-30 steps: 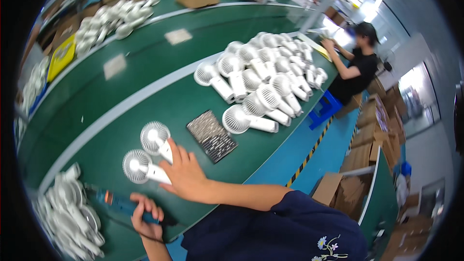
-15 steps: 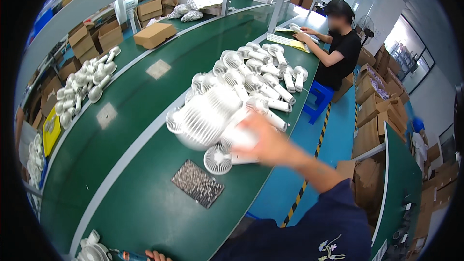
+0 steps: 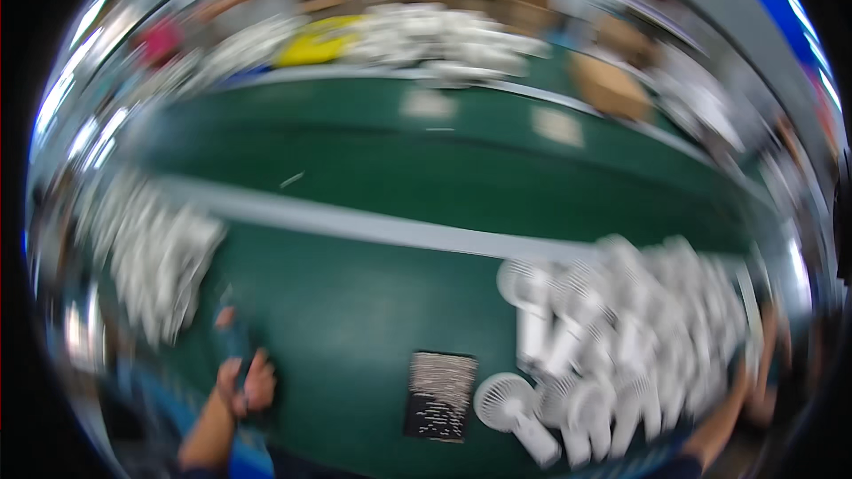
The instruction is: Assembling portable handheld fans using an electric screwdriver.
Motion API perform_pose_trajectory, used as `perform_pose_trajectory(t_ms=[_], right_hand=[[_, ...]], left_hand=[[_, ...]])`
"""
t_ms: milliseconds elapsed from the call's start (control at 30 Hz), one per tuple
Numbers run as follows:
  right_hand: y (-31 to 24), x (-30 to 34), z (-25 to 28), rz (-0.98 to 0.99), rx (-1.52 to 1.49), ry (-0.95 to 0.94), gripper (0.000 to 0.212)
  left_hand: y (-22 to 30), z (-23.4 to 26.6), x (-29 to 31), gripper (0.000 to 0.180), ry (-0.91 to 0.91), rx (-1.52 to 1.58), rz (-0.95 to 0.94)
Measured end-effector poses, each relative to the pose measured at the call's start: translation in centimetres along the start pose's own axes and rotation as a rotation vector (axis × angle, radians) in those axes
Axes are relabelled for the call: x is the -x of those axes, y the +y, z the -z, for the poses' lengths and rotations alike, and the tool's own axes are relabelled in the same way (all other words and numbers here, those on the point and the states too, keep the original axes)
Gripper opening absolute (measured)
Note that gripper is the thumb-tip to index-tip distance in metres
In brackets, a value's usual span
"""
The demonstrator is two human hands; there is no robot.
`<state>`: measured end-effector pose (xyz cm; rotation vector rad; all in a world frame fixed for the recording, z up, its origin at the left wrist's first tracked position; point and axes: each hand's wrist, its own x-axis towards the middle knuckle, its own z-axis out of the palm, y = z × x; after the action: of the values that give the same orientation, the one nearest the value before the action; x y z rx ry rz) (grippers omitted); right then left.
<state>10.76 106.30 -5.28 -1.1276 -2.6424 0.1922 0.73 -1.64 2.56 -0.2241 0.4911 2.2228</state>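
The picture is smeared by motion. At the lower left, my left hand is closed around a teal electric screwdriver, which points away from me. My right forearm reaches out at the lower right, and my right hand is a blur beside the far right side of a heap of white handheld fans. Its fingers cannot be made out. One fan lies at the heap's near left edge. Between my hands, a dark flat tray with rows of small screws rests on the green bench.
Another pile of white parts lies left of the screwdriver. A grey strip crosses the green bench. Along the far side are more white parts, a yellow tray and a cardboard box. Blurred arms of other people show at the edges.
My view has swung left, so the heap now sits at the right. My right hand has gone from the heap's near end to its far right side. My left hand and screwdriver show more fully.
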Motion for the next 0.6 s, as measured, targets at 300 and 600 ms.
perform_pose_trajectory(t_ms=[300, 600], right_hand=[[-21.5, -5.6, -9.3, 0.598, -0.206, -0.002, 0.055], [-23.0, 28.6, 20.3, 0.555, -0.267, 0.258, 0.041]], left_hand=[[-1.5, -1.3, 0.8, 0.026, -0.092, -0.099, 0.003], [-1.6, -0.9, 0.0, 0.049, -0.065, -0.365, -0.044]])
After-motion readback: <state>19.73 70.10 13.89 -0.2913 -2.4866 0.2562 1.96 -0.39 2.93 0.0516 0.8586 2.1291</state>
